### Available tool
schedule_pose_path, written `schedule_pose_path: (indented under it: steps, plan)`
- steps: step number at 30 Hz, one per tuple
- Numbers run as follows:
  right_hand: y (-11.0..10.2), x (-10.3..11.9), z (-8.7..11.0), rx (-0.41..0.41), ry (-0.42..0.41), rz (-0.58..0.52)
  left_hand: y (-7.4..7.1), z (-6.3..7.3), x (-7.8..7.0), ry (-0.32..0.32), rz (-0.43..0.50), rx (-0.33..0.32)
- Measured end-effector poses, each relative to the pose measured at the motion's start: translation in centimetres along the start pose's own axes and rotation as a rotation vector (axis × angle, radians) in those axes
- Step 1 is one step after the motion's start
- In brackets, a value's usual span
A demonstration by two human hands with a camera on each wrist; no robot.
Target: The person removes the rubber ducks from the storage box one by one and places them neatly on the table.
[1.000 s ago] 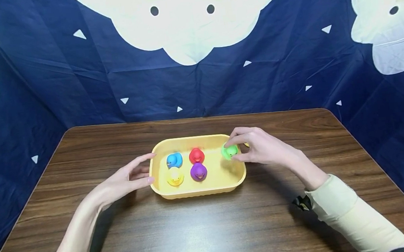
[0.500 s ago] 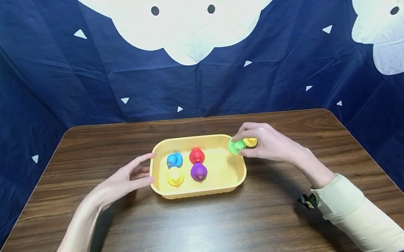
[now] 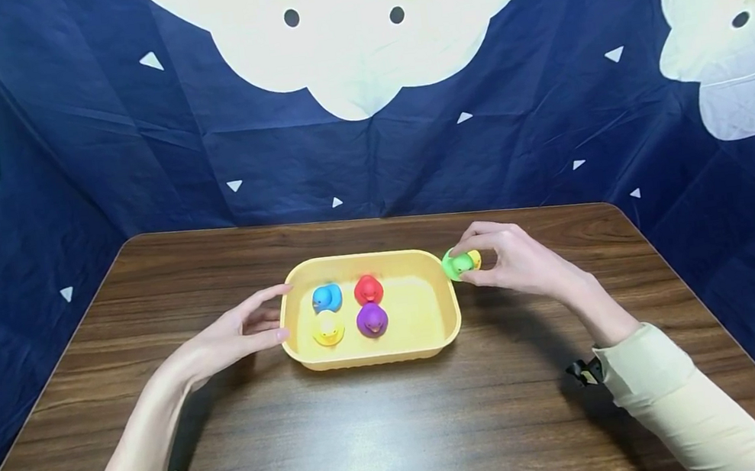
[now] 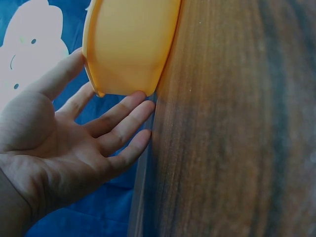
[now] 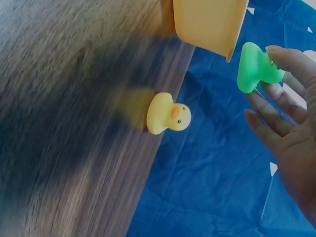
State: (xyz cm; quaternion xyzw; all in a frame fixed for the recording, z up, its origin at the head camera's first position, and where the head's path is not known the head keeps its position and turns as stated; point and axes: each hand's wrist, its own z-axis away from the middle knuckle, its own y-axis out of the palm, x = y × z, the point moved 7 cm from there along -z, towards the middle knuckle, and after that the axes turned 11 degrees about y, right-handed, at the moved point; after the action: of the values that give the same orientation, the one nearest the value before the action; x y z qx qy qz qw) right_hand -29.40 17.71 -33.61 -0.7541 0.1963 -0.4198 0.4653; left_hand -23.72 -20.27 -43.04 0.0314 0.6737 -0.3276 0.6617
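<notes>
In the head view a pale yellow tray [image 3: 420,315] stands mid-table. Inside it sit a blue rubber duck [image 3: 326,298], a red duck [image 3: 369,289], a yellow duck [image 3: 328,329] and a purple duck [image 3: 373,320]. My left hand [image 3: 236,335] touches the tray's left end with fairly straight fingers; the left wrist view shows fingertips against the tray wall [image 4: 128,54]. My right hand [image 3: 518,259] pinches a green duck [image 5: 253,69] between thumb and fingers, raised just beyond the tray's right rim. Another yellow duck [image 5: 165,113] sits on the table below it, mostly hidden in the head view.
The wooden table [image 3: 371,436] spreads around the tray, its far edge behind it. A dark blue cloth [image 3: 370,167] with white cloud shapes hangs at the back and sides. Both wrists carry small black devices.
My right hand has moved right and slightly away from me, lifting the green duck from the tray's right part out past its rim. The left hand and tray have stayed in place.
</notes>
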Motion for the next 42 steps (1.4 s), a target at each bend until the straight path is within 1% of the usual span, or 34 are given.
schedule_pose_path:
  steps: [8,17,26,35,42]
  plan:
    - [-0.5,-0.9,0.2,-0.022,0.016,0.028,0.0,0.0,0.0,0.004,0.001,-0.002]
    - [-1.0,-2.6,0.6,-0.02,0.103,0.037,-0.1,-0.1,0.0,-0.01,-0.003,-0.001]
    - [-1.2,-4.0,0.9,-0.022,0.154,0.058,0.0,-0.1,-0.1,-0.004,0.001,-0.002]
    - [-1.5,-5.4,1.2,-0.046,0.146,0.074,0.0,0.0,-0.1,-0.003,-0.002,-0.002]
    - [-1.7,-6.4,1.4,-0.048,0.172,0.081,0.0,0.0,0.0,-0.007,-0.002,-0.003]
